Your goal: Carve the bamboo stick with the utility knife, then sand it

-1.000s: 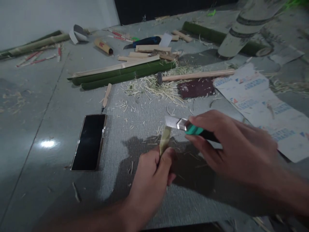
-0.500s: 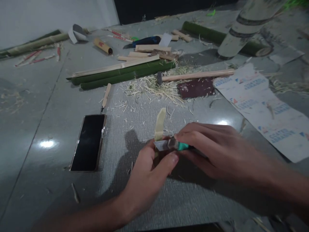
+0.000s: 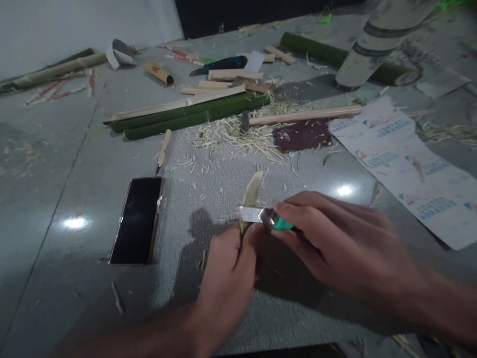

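Left hand: the left hand (image 3: 227,273) is clenched around the lower end of a pale bamboo sliver (image 3: 251,191), which sticks up past the thumb.
Right hand: the right hand (image 3: 335,241) grasps a utility knife (image 3: 266,217) with a teal body, its blade lying across the sliver just above the left thumb.
Left of the hands: a dark phone (image 3: 137,220) lies flat.
Beyond the hands: shavings (image 3: 238,134), a hammer (image 3: 298,117), green bamboo poles (image 3: 194,114).
Right of the hands: printed cardboard (image 3: 406,164).
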`<state>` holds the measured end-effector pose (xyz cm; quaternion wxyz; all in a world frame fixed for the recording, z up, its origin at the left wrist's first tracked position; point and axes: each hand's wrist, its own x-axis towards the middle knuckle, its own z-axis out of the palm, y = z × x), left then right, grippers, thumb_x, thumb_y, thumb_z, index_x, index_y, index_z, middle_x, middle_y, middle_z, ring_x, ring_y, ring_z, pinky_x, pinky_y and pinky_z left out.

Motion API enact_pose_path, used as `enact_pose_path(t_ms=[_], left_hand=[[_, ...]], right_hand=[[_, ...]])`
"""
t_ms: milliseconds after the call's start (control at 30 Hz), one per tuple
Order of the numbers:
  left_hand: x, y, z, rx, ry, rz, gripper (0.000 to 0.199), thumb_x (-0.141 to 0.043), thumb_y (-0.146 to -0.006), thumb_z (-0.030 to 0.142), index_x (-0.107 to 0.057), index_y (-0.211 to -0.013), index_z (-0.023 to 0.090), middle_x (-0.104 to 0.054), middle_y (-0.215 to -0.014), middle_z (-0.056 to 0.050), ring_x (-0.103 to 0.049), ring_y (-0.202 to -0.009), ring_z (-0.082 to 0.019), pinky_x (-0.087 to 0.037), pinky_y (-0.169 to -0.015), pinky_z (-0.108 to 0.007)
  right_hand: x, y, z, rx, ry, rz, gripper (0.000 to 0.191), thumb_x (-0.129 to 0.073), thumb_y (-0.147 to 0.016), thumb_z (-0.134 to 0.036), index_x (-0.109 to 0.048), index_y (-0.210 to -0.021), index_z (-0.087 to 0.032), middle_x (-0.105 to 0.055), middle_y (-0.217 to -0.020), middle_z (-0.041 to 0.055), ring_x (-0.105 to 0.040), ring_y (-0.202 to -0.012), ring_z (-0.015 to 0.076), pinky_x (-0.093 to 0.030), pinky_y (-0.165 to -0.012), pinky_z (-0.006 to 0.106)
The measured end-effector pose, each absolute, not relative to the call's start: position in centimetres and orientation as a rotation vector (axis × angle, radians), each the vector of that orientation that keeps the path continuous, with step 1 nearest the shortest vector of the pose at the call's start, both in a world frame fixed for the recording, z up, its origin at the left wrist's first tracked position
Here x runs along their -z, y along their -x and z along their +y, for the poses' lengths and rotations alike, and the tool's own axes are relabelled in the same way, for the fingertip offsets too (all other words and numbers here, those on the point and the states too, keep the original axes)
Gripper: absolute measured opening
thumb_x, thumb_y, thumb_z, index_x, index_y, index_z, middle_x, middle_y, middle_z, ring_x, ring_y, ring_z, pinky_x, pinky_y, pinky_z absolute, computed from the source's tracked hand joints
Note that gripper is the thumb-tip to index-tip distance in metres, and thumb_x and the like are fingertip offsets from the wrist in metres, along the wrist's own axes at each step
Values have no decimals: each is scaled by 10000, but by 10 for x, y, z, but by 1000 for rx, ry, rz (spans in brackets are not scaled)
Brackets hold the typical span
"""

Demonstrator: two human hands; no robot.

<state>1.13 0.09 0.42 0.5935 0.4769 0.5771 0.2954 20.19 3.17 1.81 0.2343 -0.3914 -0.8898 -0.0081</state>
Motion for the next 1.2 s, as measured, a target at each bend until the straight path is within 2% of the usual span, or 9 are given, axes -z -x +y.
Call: enact_pose_path(t_ms=[100, 200, 333, 433, 533, 667, 900, 1067, 1200], left_hand=[[-4, -13, 2, -702, -1037, 1328, 486, -407, -1077, 559, -521, -765, 204, -430, -598, 52, -374, -535, -100, -298, -473, -227], [-3, -11, 3, -689, -999, 1311, 376, -485, -1060, 497, -558, -839, 202, -434, -605, 62, -376, -534, -95, -291, -469, -211], [0, -7, 3, -699, -1040, 1280, 244, -617, -998, 439, -632, -952, 199, -451, -622, 65, -383, -560, -102, -316, -491, -207], [1, -6, 2, -707, -1020, 1250, 223, -635, -986, 425, -661, -1008, 204, -498, -668, 51, -421, -594, -107, -329, -500, -204], [-2, -7, 3, -687, -1055, 1229, 187, -587, -1018, 376, -684, -1042, 218, -625, -821, 12, -517, -692, -119, -385, -545, -207], [-5, -7, 6, -667, -1143, 1228, 282, -492, -1074, 424, -701, -1088, 233, -696, -985, -23, -627, -898, -162, -498, -717, -252], [-1, -9, 3, -648, -1144, 1324, 413, -463, -1074, 537, -671, -959, 199, -675, -883, -27, -590, -803, -152, -410, -606, -255], [-1, -10, 0, -668, -1105, 1386, 489, -434, -1058, 615, -583, -833, 207, -497, -664, 23, -476, -648, -133, -355, -536, -251], [1, -8, -2, -701, -1027, 1327, 432, -495, -1034, 616, -610, -926, 214, -531, -704, 20, -477, -638, -125, -331, -495, -230]], right_hand=[[-23, -202, 31, 42, 1203, -2370, 82, -531, -1044, -203, -609, -1071, -202, -757, -955, 78, -692, -731, 202, -451, -572, 334], [-25, -205, 37, 36, 1276, -2343, 106, -527, -1040, -190, -596, -1118, -214, -764, -973, 86, -708, -768, 212, -462, -571, 326], [-19, -210, 45, -76, 1089, -2442, 84, -510, -1052, -243, -590, -1060, -216, -758, -980, 72, -702, -745, 193, -477, -584, 302], [-14, -210, 47, -174, 931, -2516, 86, -517, -1036, -191, -601, -1047, -202, -756, -986, 61, -710, -802, 189, -483, -617, 284], [-12, -209, 46, -215, 890, -2544, 112, -521, -1032, -163, -631, -1036, -184, -754, -966, 66, -702, -825, 184, -477, -634, 277], [-15, -208, 44, -172, 916, -2551, 133, -528, -1045, -180, -658, -1017, -183, -750, -948, 64, -685, -801, 177, -464, -629, 282], [-14, -206, 36, -28, 976, -2523, 86, -567, -1022, -162, -640, -1054, -194, -736, -951, 45, -673, -759, 181, -452, -605, 303], [-18, -205, 33, 47, 1136, -2427, 85, -537, -1052, -200, -605, -1100, -212, -760, -1000, 52, -692, -775, 184, -453, -607, 322], [-20, -209, 40, 74, 1211, -2348, 88, -559, -1052, -239, -613, -1112, -204, -764, -998, 51, -710, -803, 169, -461, -608, 290]])
